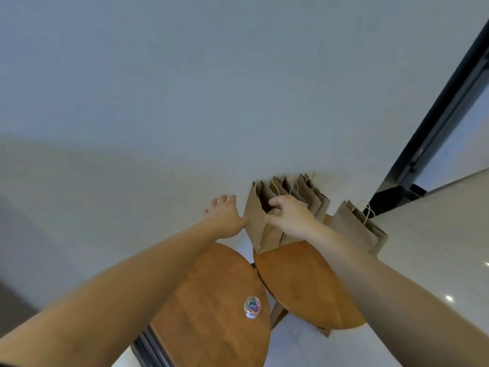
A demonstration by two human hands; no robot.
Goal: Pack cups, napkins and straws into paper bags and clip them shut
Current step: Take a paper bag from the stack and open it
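Several brown paper bags with twine handles stand in a row against the wall at the far edge of the right round wooden table [304, 282]. The nearest bag [260, 229] stands open at the top. My right hand [289, 215] grips its top rim, fingers curled over the edge into the opening. My left hand [225, 214] lies flat with straight fingers against the bag's left side. A small clear tub of coloured paper clips [252, 306] sits on the left round table [211, 300]. No cups, napkins or straws are in view.
Another paper bag [357, 229] stands apart at the right, past the table's edge. A pale wall rises close behind the bags. A dark window frame [434, 128] runs up the right side. White floor shows between and below the two tables.
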